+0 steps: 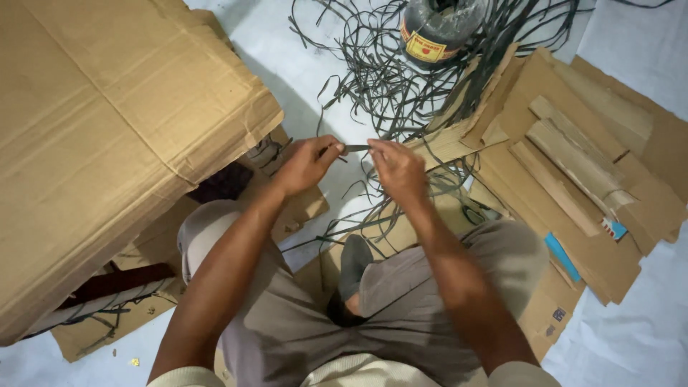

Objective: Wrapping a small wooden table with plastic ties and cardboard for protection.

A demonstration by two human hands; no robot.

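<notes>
The floor [301,64] is pale, covered by a whitish sheet that shows creases at the right edge and along the bottom. A large brown cardboard box [107,129] fills the left side, its flap lifted and casting a soft shadow on the sheet beside it. More flat cardboard sheets [609,236] lie spread on the right, with narrower cardboard strips [573,161] stacked on top of them. A dark round container [437,29] with a yellow and red label stands at the top. The light is even and dim, slightly cool, with no hard shadows. No walls or windows come into view.
</notes>
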